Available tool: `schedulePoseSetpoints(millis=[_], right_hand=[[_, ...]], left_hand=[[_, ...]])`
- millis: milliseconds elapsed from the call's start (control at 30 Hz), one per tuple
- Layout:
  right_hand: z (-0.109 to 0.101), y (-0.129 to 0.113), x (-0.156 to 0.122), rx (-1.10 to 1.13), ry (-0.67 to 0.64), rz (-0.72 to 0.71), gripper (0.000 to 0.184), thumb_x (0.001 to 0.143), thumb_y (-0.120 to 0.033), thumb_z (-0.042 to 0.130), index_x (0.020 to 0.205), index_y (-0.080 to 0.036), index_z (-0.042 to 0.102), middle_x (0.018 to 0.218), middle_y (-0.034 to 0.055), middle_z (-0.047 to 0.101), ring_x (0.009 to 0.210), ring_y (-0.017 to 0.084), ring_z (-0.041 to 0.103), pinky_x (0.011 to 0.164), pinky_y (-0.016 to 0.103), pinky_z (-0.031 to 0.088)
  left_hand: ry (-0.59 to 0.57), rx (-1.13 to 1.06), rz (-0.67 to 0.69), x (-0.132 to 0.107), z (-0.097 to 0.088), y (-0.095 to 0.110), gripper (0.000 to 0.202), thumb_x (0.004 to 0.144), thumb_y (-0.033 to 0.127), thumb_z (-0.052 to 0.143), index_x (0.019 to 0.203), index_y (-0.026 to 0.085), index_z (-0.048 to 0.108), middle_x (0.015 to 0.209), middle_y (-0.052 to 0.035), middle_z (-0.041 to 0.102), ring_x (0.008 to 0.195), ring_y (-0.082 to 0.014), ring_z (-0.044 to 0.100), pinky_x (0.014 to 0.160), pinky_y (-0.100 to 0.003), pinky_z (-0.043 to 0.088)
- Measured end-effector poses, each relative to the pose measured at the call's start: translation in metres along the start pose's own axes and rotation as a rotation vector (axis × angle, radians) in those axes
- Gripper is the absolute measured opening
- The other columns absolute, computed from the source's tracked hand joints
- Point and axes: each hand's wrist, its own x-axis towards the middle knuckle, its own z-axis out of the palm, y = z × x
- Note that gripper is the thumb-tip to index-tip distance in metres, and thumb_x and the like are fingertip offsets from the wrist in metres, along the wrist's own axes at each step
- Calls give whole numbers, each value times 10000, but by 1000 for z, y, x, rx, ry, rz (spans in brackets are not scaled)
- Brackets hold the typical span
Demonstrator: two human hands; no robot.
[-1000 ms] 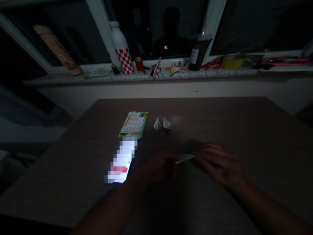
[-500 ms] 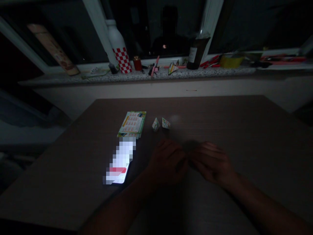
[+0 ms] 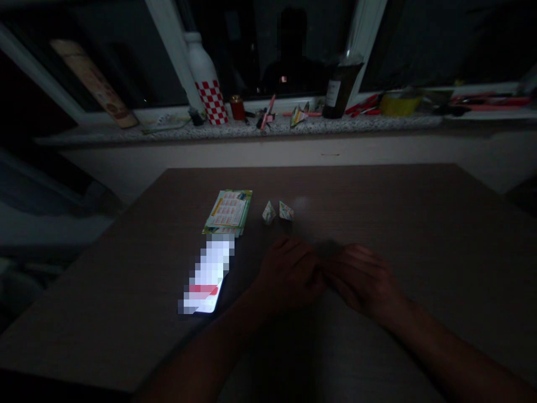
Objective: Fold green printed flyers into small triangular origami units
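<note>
Paper slip: hidden by my hands, between which it showed a second ago | left hand (image 3: 290,273) and right hand (image 3: 364,275): meeting over the table (image 3: 423,224) (whether clamped on it, I cannot tell) | two folded papers (image 3: 269,214): just beyond | lit phone (image 3: 210,268): left, below cards (image 3: 229,210).

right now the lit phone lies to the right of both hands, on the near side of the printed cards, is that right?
Not quite, the side is wrong: the head view shows the lit phone to the left of the left hand and the right hand. It does lie on the near side of the printed cards.
</note>
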Motion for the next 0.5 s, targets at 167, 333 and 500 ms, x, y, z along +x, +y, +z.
schedulePoseSetpoints(millis=[167,333,500], right_hand=[[1,0,0,40,33,-19,233,799,-50,597,1003,-151,644,798,60,694,719,179,623,684,348,480],[2,-2,1,44,58,-5,250,796,-60,609,1016,-171,650,804,52,703,722,180,634,694,349,483],[0,-1,2,53,62,5,207,790,-60,617,964,-162,663,785,49,709,705,172,640,692,338,484]], left_hand=[[3,22,24,1,0,-2,109,770,188,529,689,142,587,699,-30,621,699,-163,550,696,-317,424],[8,23,25,2,-3,-3,99,770,178,529,692,153,583,697,-23,631,696,-155,555,701,-309,425],[5,22,29,1,-5,-5,90,765,172,533,689,153,577,696,-24,622,690,-151,547,699,-308,423]])
